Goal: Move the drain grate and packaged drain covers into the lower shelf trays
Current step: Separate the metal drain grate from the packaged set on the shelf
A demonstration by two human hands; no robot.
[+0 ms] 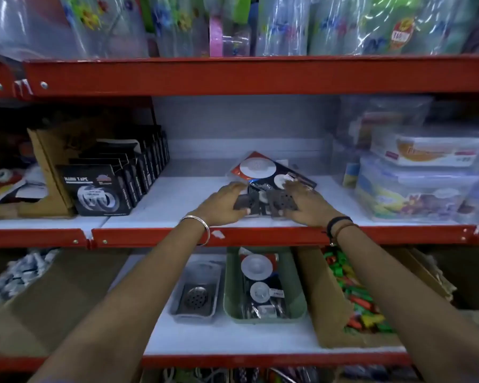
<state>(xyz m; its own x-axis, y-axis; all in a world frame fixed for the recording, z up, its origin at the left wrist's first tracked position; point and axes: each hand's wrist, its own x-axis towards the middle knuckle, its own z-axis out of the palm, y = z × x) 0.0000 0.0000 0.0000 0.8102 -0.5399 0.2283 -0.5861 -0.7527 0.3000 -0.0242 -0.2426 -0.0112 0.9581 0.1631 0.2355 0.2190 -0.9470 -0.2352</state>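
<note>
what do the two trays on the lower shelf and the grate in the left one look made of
The grey tray looks like translucent plastic with a soft sheen; its walls let light through. The green tray looks like opaque matte plastic with rounded moulded corners. The drain grate looks like polished metal, probably stainless steel: it shows bright reflections around its punched holes.

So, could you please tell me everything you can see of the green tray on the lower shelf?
The green tray is an oblong, open-topped bin, apparently plastic, with rounded corners. It sits flat on the white lower shelf, right of a clear tray and left of a cardboard box. It holds packaged drain covers with white discs.
</note>
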